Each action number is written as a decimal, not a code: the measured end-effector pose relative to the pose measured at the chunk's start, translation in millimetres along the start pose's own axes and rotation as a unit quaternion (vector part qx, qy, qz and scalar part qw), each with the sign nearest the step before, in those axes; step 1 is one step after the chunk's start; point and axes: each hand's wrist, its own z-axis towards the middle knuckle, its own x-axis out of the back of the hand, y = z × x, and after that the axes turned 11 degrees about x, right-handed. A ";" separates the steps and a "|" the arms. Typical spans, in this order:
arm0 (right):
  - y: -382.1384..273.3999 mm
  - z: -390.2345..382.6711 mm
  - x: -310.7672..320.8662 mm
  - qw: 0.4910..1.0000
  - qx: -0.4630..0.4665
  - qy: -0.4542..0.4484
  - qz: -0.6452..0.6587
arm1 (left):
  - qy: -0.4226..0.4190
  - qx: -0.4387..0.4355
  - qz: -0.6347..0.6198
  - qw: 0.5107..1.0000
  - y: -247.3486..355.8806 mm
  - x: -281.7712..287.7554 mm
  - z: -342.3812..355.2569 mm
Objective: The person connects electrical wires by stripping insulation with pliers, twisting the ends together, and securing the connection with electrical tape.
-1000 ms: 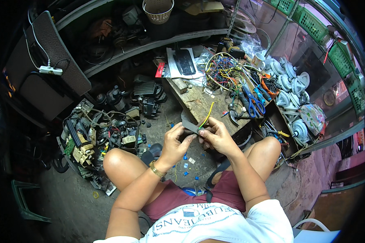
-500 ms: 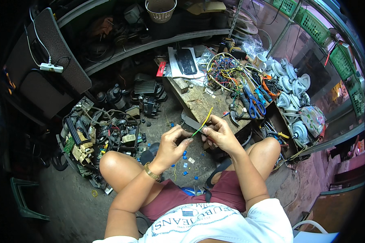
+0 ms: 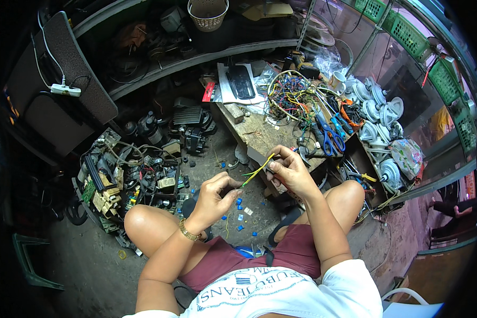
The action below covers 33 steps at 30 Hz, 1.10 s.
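Between left hand [image 3: 215, 195] and right hand [image 3: 291, 172], yellow-green wire [image 3: 256, 172], touching both

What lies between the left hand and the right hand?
In the head view, a thin yellow-green wire spans the gap from the left hand to the right hand.

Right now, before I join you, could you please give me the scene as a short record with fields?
Left hand: pinching the green end of a yellow-green wire; gold-coloured watch on the wrist
Right hand: holding the wire's yellow end, grey flat piece at its fingers
Wooden bench: coloured wire tangle on top; blue-handled scissors toward its right end
Floor: small blue pieces
Left side: heap of electrical parts
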 end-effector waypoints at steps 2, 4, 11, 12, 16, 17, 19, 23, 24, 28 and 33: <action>0.6 0.8 2.4 1.000 -0.002 -0.004 0.002 | 0.002 0.003 -0.004 1.000 -2.0 0.4 -2.2; 0.1 1.7 3.1 1.000 -0.001 -0.010 0.005 | -0.002 -0.004 -0.001 1.000 -0.7 3.4 -3.3; -4.1 3.8 2.3 1.000 0.002 -0.021 0.007 | 0.005 -0.004 0.001 1.000 5.2 7.8 -7.2; -4.8 3.8 3.1 1.000 -0.002 -0.025 0.005 | 0.008 -0.006 -0.003 1.000 6.7 8.5 -7.5; -8.8 2.4 3.0 1.000 0.015 -0.021 -0.016 | 0.017 -0.010 -0.015 1.000 9.0 9.2 -9.6; -15.6 2.3 2.7 0.999 0.019 -0.030 -0.031 | 0.019 -0.011 -0.018 1.000 8.5 10.1 -10.4; -30.8 3.5 5.3 0.997 0.049 0.023 -0.058 | 0.020 -0.007 -0.017 1.000 5.1 11.2 -11.7; -63.5 1.7 34.1 0.986 0.130 0.079 -0.064 | 0.043 0.002 -0.037 0.998 -10.5 15.2 -13.3; -64.5 -1.6 32.3 0.989 0.101 0.062 -0.091 | 0.056 0.045 -0.057 0.996 -12.1 13.9 -13.1; -64.4 -6.1 8.4 0.960 0.082 -0.058 -0.262 | 0.064 0.034 -0.103 0.992 -15.5 7.0 -7.6; -56.3 2.0 -9.6 0.981 0.045 0.069 -0.175 | 0.048 0.016 -0.078 0.996 -4.6 0.9 -0.2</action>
